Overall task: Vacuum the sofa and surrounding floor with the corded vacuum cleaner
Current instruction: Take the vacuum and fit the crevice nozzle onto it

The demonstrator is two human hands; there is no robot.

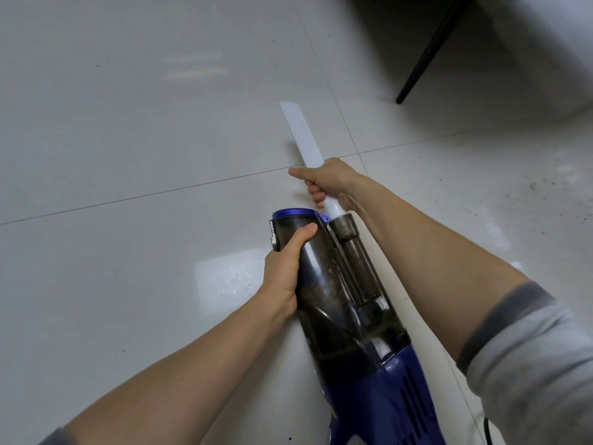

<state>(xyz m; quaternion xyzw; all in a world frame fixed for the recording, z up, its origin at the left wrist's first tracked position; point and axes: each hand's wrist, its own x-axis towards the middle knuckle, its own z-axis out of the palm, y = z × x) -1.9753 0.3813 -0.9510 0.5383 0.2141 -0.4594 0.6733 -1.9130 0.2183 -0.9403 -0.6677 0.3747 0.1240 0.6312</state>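
Our right hand (333, 183) has a closed grip on the white nozzle (300, 133); our left hand (285, 264) wraps the vacuum cleaner (349, 303), held over the floor (128, 139). It looks rigid and bulky, its canister smooth, so we'd support both ends.

- A smoky dark translucent plastic dust bin (324, 271), rimmed in blue, is gripped by the left hand (285, 268).
- A white flat plastic crevice nozzle (300, 133) is seen beyond the right hand (333, 183).
- Pale grey glossy tiles (128, 123) are crossed by thin dark lines.

Black slanted furniture leg (426, 53) top right, foot on the tiles; pale blurred furniture (545, 43) beside it, kind unclear.
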